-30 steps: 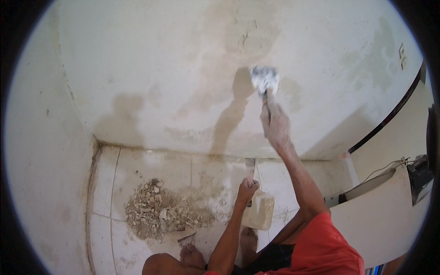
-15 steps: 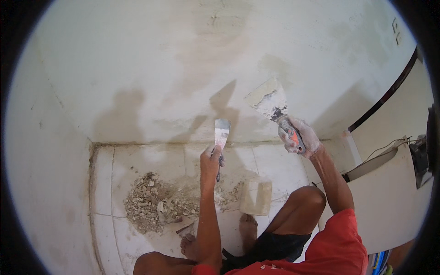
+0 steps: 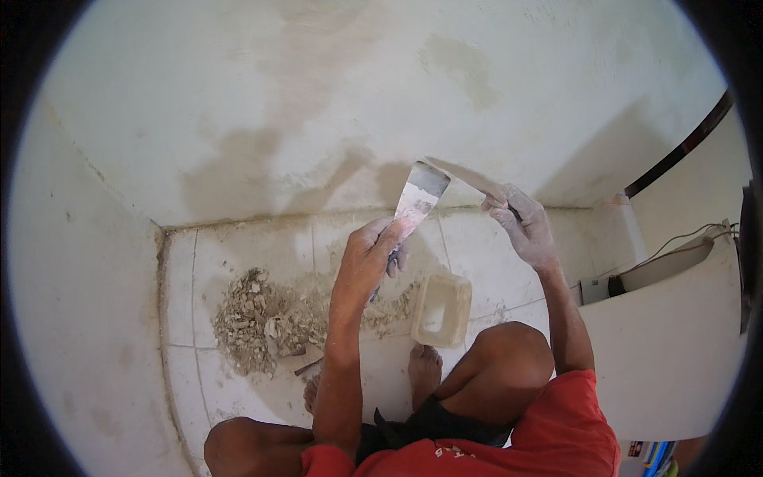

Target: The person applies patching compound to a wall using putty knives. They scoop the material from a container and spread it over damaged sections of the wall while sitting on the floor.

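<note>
My left hand [image 3: 372,254] is closed on a narrow putty knife [image 3: 419,191], its white-smeared blade angled up to the right. My dust-coated right hand [image 3: 526,226] grips a wider scraper [image 3: 469,173], seen nearly edge-on; its tip is close to the narrow blade, and whether they touch I cannot tell. Both tools are held in front of the pale, patchy wall [image 3: 556,71]. Below them, on the tiled floor [image 3: 183,294], a whitish plastic tub [image 3: 441,312] sits by my right foot.
A heap of plaster rubble [image 3: 258,322] lies left of the tub, beside my feet. A side wall [image 3: 95,286] bounds the left. At the right stands a pale curved furniture panel [image 3: 660,350], with cables [image 3: 691,234] and a dark object [image 3: 743,254] along it.
The wide scraper has come down from high on the wall and turned edge-on toward the narrow knife. My left hand has risen from beside the tub with that knife.
</note>
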Demonstrator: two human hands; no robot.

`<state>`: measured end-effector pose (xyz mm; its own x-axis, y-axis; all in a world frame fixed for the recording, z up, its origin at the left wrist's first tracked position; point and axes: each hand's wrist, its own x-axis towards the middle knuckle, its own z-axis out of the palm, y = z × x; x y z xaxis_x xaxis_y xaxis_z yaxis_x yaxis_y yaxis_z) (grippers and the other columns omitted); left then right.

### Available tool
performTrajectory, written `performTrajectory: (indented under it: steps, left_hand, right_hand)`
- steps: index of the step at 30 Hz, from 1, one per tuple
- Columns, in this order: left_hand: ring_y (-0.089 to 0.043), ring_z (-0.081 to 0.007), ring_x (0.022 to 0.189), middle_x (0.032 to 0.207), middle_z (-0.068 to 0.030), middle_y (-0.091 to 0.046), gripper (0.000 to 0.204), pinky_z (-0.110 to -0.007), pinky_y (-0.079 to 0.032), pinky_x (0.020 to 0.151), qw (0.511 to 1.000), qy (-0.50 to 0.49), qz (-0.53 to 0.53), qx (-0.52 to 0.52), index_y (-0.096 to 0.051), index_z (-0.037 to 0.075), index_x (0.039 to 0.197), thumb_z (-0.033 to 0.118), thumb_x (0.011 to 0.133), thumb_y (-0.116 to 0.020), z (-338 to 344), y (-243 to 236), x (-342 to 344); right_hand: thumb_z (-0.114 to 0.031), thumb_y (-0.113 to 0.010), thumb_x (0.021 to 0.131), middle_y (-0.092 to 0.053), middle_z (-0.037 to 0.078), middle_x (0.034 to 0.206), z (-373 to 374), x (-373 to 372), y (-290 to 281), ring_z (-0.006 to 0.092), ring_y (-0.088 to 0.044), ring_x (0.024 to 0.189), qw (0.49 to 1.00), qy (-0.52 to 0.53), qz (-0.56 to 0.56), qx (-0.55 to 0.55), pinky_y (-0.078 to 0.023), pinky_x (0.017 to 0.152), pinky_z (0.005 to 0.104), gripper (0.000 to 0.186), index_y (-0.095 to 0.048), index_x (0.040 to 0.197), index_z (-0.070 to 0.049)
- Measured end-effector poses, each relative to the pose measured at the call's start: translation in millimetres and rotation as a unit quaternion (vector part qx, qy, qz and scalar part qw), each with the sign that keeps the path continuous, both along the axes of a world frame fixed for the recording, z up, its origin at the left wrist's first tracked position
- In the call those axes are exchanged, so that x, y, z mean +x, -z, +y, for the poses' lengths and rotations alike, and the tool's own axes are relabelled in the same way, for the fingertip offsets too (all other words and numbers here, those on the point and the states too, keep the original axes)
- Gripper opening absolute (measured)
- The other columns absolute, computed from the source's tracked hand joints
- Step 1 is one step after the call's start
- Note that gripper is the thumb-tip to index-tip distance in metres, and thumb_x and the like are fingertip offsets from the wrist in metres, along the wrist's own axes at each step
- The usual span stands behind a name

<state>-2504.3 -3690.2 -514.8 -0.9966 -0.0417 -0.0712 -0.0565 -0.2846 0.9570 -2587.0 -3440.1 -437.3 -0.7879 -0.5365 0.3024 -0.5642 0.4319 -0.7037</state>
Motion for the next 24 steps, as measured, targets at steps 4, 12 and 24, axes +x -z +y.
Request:
performTrajectory:
  steps: [4,12,24]
  left_hand:
    - [-0.053,-0.0088,0.056,0.072,-0.0044,-0.06,0.031,-0.025,-0.041,0.05,0.998,0.007,-0.021,-0.059,-0.064,-0.003,0.099,0.026,0.1,-0.053,10,-16,9]
    - [-0.048,-0.0086,0.057,0.069,-0.0034,-0.057,0.031,-0.026,-0.039,0.052,0.99,0.007,0.036,-0.134,-0.064,-0.001,0.1,0.028,0.1,-0.053,35,-20,24]
    - [-0.046,-0.0076,0.055,0.069,-0.001,-0.054,0.027,-0.025,-0.037,0.051,0.997,0.04,0.002,-0.066,-0.06,0.001,0.092,0.025,0.102,-0.051,53,-17,30]
  right_hand:
    - [-0.006,-0.06,0.09,-0.065,0.011,0.099,8,8,7,0.026,-0.061,0.085,0.982,0.03,0.158,0.095,-0.049,0.077,0.0364,0.026,-0.063,0.116,-0.002]
    - [-0.008,-0.062,0.088,-0.063,0.008,0.093,41,0,42,0.0301,-0.057,0.088,0.945,0.141,0.252,0.154,-0.046,0.078,0.044,0.031,-0.063,0.119,-0.01]
    - [-0.026,-0.062,0.095,-0.065,0.002,0.089,58,27,28,0.0115,-0.055,0.08,0.98,0.066,-0.157,-0.102,-0.047,0.075,0.032,0.023,-0.066,0.101,-0.004]
